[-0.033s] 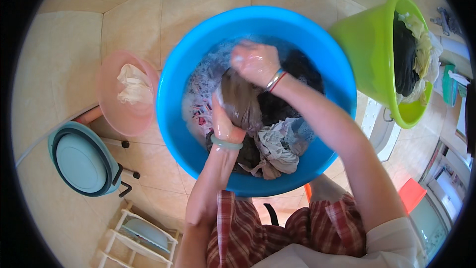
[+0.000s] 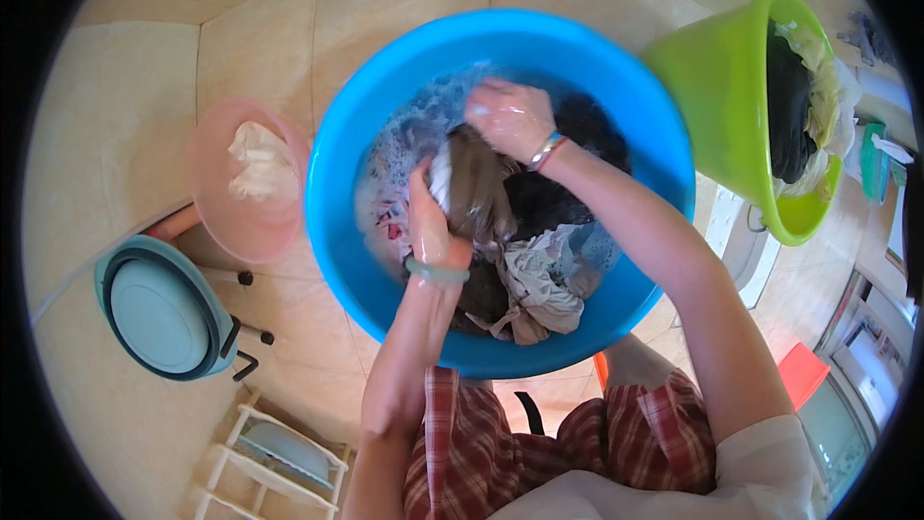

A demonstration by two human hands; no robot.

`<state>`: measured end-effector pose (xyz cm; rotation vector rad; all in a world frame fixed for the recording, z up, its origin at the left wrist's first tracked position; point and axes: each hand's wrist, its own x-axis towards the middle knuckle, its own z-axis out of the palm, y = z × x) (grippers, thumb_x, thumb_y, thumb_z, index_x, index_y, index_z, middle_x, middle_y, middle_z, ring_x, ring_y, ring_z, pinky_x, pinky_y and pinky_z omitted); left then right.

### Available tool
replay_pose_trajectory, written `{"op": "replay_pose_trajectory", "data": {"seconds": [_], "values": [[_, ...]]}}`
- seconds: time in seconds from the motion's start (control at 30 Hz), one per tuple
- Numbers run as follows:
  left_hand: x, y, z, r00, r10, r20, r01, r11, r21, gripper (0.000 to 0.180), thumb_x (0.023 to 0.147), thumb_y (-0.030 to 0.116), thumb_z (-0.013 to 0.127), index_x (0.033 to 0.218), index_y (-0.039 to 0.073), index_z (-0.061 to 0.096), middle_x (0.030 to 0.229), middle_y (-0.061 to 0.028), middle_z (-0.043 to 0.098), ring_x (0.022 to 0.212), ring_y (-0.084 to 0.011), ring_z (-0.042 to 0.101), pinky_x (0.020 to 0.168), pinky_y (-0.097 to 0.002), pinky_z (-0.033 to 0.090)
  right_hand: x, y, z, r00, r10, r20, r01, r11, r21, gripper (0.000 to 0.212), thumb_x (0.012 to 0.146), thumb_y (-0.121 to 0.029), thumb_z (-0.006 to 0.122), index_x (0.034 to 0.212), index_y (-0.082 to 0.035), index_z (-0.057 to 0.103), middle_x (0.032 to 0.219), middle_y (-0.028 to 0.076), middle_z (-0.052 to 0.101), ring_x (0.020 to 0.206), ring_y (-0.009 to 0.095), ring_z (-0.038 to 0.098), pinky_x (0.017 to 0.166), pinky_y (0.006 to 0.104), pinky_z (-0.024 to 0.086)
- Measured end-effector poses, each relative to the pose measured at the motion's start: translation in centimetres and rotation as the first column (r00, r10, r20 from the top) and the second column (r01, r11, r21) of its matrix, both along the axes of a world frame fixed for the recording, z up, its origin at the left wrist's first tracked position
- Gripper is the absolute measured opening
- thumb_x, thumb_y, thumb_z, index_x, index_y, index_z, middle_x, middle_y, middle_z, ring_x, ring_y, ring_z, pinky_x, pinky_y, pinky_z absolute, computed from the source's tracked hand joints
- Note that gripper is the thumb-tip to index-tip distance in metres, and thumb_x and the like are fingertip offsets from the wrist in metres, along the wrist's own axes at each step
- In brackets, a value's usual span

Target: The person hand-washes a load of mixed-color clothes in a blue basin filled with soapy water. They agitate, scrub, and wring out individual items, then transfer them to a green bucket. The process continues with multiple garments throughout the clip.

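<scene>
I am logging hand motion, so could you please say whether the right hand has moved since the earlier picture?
Yes: the right hand has shifted slightly to the right, farther from the left rim of the blue tub.

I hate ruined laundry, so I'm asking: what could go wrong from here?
The black cloth shares the blue tub with the crumpled pale cloth, so dye might bleed. The green bangle on the left hand, close to the brown cloth, could catch its fabric. Sudsy water might splash onto the tiled floor, making it slippery.
</scene>
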<state>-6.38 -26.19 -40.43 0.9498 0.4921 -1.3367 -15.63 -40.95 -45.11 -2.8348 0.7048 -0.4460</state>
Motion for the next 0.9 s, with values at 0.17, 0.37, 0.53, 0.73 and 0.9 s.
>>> {"op": "replay_pose_trajectory", "data": {"seconds": [0.17, 0.37, 0.53, 0.73, 0.9], "values": [[4.0, 1.6, -1.7, 0.981, 0.015, 0.196, -0.008, 0.999, -0.032, 0.056, 0.102, 0.048, 0.039, 0.150, 0.019, 0.030, 0.148, -0.0074, 0.041, 0.134, -0.0286, 0.041, 0.114, -0.0464, 0.030, -1.7, 1.5, -1.5, 0.883, -0.461, -0.091, 0.468, 0.842, 0.270, 0.027, 0.088, -0.041, 0.063, 0.099, -0.016, 0.066, 0.100, 0.006, 0.059, 0.096, 0.029, 0.062, 0.065, 0.0429, 0.053], [2.9, 0.2, -3.5, 0.992, -0.093, 0.083, 0.095, 0.995, -0.027, 0.069, 0.100, 0.054, 0.041, 0.154, 0.019, 0.016, 0.154, -0.0067, 0.030, 0.142, -0.0310, 0.025, 0.116, -0.0493, 0.026, -1.2, 1.1, -3.3, 0.849, -0.427, -0.311, 0.509, 0.819, 0.266, 0.026, 0.090, -0.028, 0.060, 0.112, -0.015, 0.062, 0.106, 0.012, 0.057, 0.102, 0.034, 0.058, 0.078, 0.0444, 0.055], [4.6, 1.8, -6.4, 0.988, -0.117, -0.102, 0.092, 0.971, -0.220, 0.046, 0.099, 0.044, 0.050, 0.129, 0.008, 0.054, 0.123, -0.0069, 0.061, 0.119, -0.0214, 0.054, 0.105, -0.0430, 0.041, 2.3, 7.4, 5.1, 0.942, -0.110, 0.317, -0.047, 0.892, 0.449, 0.013, 0.079, -0.017, 0.064, 0.090, -0.010, 0.063, 0.091, 0.010, 0.057, 0.086, 0.031, 0.058, 0.073, 0.0415, 0.051], [4.9, -0.4, -2.7, 0.876, -0.380, -0.298, 0.094, 0.739, -0.667, 0.060, 0.096, 0.058, 0.049, 0.123, 0.005, 0.057, 0.113, -0.0110, 0.066, 0.101, -0.0217, 0.063, 0.088, -0.0358, 0.053, 2.1, 14.8, 11.6, 0.900, 0.172, 0.400, -0.334, 0.862, 0.381, 0.020, 0.072, -0.026, 0.074, 0.082, -0.014, 0.061, 0.094, 0.002, 0.050, 0.087, 0.020, 0.051, 0.071, 0.0298, 0.049], [3.9, -0.3, -1.4, 0.925, -0.219, -0.312, 0.111, 0.937, -0.330, 0.061, 0.096, 0.058, 0.046, 0.127, 0.006, 0.055, 0.119, -0.0115, 0.063, 0.103, -0.0240, 0.062, 0.090, -0.0359, 0.052, 3.8, 12.8, 10.8, 0.852, 0.126, 0.509, -0.272, 0.936, 0.223, 0.023, 0.068, -0.026, 0.076, 0.069, -0.015, 0.056, 0.083, 0.001, 0.050, 0.072, 0.018, 0.052, 0.052, 0.0262, 0.045]]}}
